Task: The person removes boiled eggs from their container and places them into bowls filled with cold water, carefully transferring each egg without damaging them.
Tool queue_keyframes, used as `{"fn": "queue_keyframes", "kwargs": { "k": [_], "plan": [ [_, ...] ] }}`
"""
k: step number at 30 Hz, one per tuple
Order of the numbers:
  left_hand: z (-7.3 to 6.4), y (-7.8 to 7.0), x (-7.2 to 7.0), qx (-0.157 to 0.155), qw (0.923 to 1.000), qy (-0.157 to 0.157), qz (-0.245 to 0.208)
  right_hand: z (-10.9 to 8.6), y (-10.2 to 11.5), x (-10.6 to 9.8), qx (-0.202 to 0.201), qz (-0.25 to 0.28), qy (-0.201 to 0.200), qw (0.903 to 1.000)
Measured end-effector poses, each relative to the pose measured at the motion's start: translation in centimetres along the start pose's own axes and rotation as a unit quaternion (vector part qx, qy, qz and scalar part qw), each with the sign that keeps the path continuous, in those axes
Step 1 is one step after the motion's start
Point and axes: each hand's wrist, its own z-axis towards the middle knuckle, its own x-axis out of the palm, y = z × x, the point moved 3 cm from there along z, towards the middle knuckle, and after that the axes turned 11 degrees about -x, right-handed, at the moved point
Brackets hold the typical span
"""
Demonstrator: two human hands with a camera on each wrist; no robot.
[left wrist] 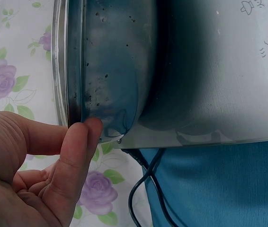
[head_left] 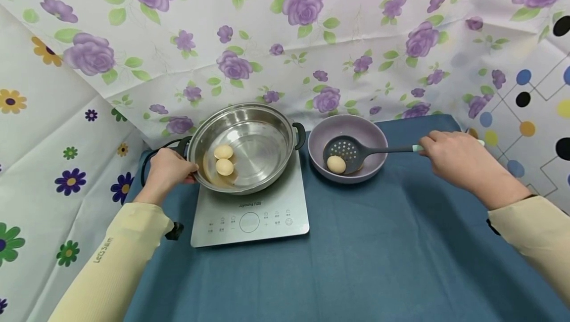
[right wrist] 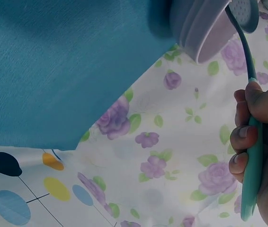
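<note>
At the left side of a steel pot [head_left: 262,151], my left hand [head_left: 168,171] pinches the rim between thumb and fingers; the left wrist view shows the fingertips [left wrist: 94,126] right at the metal edge. Two brown eggs, an upper egg [head_left: 223,152] and a lower egg [head_left: 224,166], lie in shallow liquid in the pot. My right hand [head_left: 456,156] grips the green handle [right wrist: 252,175] of a dark grey slotted skimmer [head_left: 345,150]. The skimmer's head is over a purple bowl [head_left: 378,163], and a third egg [head_left: 336,164] overlaps its lower left part.
The pot stands on a silver induction cooker [head_left: 249,235] with a touch panel. A black cord [left wrist: 155,189] runs beside the cooker. Blue cloth [head_left: 356,253] covers the table, and flowered sheeting [head_left: 267,25] hangs behind it. The pot's black side handle [head_left: 300,135] points toward the bowl.
</note>
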Motion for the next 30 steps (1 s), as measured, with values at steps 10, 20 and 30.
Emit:
{"fn": "queue_keyframes", "kwargs": {
  "k": [10, 20, 30],
  "plan": [
    [0.08, 0.21, 0.1, 0.002, 1.0, 0.0, 0.004, -0.15, -0.17, -0.15, -0.016, -0.016, -0.021, 0.9995],
    [0.09, 0.2, 0.12, 0.003, 1.0, 0.001, 0.005, -0.5, -0.47, -0.32, -0.014, -0.04, -0.049, 0.9979],
    [0.02, 0.19, 0.0, 0.004, 1.0, 0.001, 0.004, -0.72, -0.76, -0.12, -0.018, -0.039, -0.065, 0.9969]
  ]
}}
